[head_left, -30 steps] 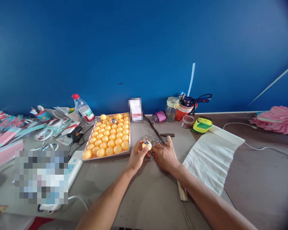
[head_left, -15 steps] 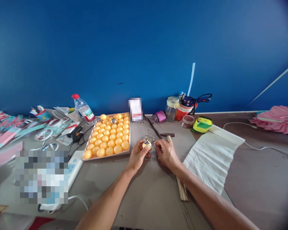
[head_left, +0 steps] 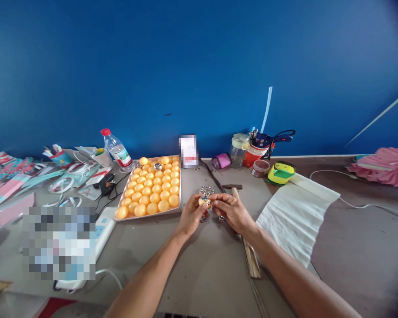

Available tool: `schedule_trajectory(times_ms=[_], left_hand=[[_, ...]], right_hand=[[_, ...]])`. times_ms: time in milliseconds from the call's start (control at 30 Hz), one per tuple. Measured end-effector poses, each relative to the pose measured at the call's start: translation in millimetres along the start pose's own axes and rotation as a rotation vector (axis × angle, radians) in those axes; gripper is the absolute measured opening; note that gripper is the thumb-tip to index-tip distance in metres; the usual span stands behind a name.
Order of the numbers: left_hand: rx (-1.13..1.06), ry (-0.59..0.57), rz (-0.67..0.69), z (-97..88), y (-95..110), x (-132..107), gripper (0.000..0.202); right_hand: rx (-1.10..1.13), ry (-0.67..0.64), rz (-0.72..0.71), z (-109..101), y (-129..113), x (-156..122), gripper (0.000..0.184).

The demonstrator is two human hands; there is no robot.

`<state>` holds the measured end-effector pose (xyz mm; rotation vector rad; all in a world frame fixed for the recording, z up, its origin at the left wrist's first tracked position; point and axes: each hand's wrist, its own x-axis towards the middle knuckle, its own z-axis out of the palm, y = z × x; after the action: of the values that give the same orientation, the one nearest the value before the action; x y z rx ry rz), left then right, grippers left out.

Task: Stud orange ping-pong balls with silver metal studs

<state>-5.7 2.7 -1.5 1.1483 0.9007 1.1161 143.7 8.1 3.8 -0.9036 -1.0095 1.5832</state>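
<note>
Left hand (head_left: 189, 217) closes thumb and fingers round an orange ball (head_left: 204, 202) just above the table (head_left: 202, 265), probably to steady it. Right hand (head_left: 232, 212) pinches at the ball's side; what it holds is too small to tell. Silver pieces (head_left: 206, 191) and the tray (head_left: 146, 217) lie within reach. A second ago the right hand lay low by the pile; it is now raised.

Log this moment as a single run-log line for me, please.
left hand: holds orange ball | right hand: fingertips on that ball | behind them: silver pieces on table | left side: tray of orange balls
</note>
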Motion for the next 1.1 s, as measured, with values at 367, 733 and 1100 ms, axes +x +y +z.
schedule_trajectory(times_ms=[367, 733, 1100], left_hand=[[0.047, 0.011, 0.05, 0.9, -5.4, 0.4, 0.046], [0.252, 0.054, 0.1, -2.8, -10.7, -2.7, 0.047], [0.484, 0.045, 0.165, -7.1, -13.4, -3.9, 0.046]], right_hand=[[-0.118, 0.002, -0.034, -2.8, 3.9, 0.3, 0.024], [-0.147, 0.014, 0.014, 0.3, 1.8, -2.8, 0.019], [0.078, -0.069, 0.23, -0.6, -6.2, -3.5, 0.032]])
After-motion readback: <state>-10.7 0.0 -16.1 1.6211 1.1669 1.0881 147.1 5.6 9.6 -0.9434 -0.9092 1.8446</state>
